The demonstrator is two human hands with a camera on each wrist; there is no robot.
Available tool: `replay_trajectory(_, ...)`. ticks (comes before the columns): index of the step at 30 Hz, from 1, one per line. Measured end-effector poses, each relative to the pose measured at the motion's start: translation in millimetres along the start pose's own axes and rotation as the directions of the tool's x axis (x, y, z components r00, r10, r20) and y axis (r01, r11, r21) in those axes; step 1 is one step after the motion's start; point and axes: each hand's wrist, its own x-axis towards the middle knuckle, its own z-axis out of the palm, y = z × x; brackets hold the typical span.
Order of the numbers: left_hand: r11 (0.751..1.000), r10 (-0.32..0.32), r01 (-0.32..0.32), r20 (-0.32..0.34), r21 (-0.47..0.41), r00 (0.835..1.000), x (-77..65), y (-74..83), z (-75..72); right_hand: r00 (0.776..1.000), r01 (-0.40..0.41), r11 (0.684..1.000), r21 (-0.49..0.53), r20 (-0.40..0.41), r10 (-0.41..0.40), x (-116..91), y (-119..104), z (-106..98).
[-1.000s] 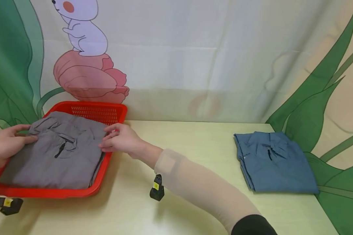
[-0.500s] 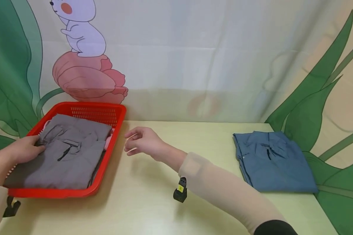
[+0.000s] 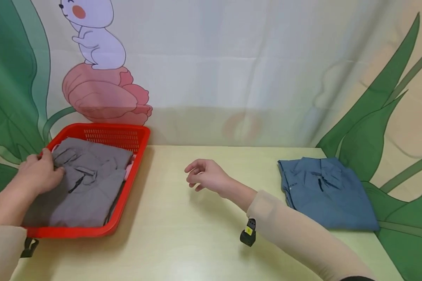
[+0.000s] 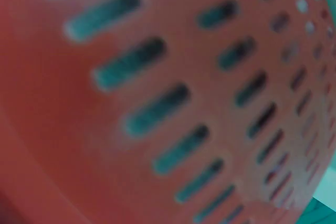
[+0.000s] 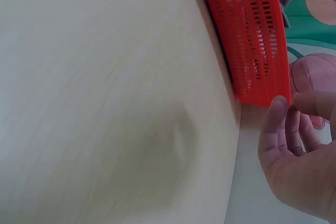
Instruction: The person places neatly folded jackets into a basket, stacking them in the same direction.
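A folded grey garment (image 3: 88, 191) with a black strip near its collar lies in the red perforated basket (image 3: 126, 203) at the left. My left hand (image 3: 40, 171) is at the basket's left side, its thumb over the garment's edge; its other fingers are partly hidden, so their grip is unclear. In the left wrist view the slotted basket wall (image 4: 105, 129) fills most of the picture, and no fingers show. Above the table, right of the basket, my right hand (image 3: 209, 177) hovers with loosely bent fingers, holding nothing; the right wrist view also shows this hand (image 5: 304, 166).
A folded blue garment (image 3: 330, 199) lies on the right of the pale table (image 3: 183, 242). Behind the table hangs a printed curtain (image 3: 197, 78) with an animal, a flower and leaves. Something pink (image 3: 128, 171) shows between the grey garment and the basket's right wall.
My right hand has left the grey garment and moved right over the table. My left hand has shifted slightly right and up along the basket's left side. The grey garment sits slightly further right.
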Motion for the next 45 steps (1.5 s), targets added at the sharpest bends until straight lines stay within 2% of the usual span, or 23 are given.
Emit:
replay_trajectory(5,1.000,0.005,-0.006,0.049,0.013,0.999,-9.4,9.2,6.4,1.000,-0.018,1.000,-0.023,-0.023,0.017,-15.1,12.3,-21.9)
replay_trajectory(11,0.999,0.039,-0.042,0.081,0.032,0.996,-19.3,30.0,6.2,0.995,-0.025,0.999,-0.042,-0.095,0.021,-32.2,32.9,-51.7)
replay_trajectory(16,0.994,0.090,-0.094,0.069,0.059,0.994,-23.3,50.4,2.6,0.989,-0.006,0.989,-0.150,-0.149,-0.017,-47.2,46.5,-75.4)
replay_trajectory(20,0.992,0.114,-0.119,0.097,0.049,0.989,-27.0,66.9,2.8,0.975,0.036,0.964,-0.262,-0.201,-0.091,-57.9,51.6,-98.1)
replay_trajectory(24,0.993,0.109,-0.115,0.128,0.036,0.986,-27.7,82.2,7.3,0.944,0.040,0.928,-0.370,-0.289,-0.156,-70.6,53.1,-120.4)
replay_trajectory(28,0.992,0.118,-0.122,0.135,0.018,0.984,-27.4,95.9,15.3,0.901,-0.035,0.867,-0.498,-0.391,-0.188,-84.8,57.2,-142.0)
replay_trajectory(32,0.990,0.139,-0.140,0.139,-0.004,0.981,-27.6,108.3,24.1,0.867,-0.112,0.802,-0.587,-0.452,-0.211,-96.3,62.5,-163.6)
replay_trajectory(37,0.988,0.156,-0.153,0.164,-0.029,0.974,-28.7,121.5,31.7,0.829,-0.198,0.747,-0.635,-0.515,-0.219,-107.1,71.3,-190.3)
replay_trajectory(40,0.988,0.155,-0.151,0.180,-0.035,0.971,-29.1,127.8,35.4,0.809,-0.270,0.723,-0.636,-0.557,-0.188,-112.0,80.0,-207.2)
replay_trajectory(45,0.989,0.148,-0.145,0.198,-0.031,0.969,-29.4,135.9,41.7,0.771,-0.366,0.717,-0.593,-0.625,-0.123,-120.5,98.8,-231.0)
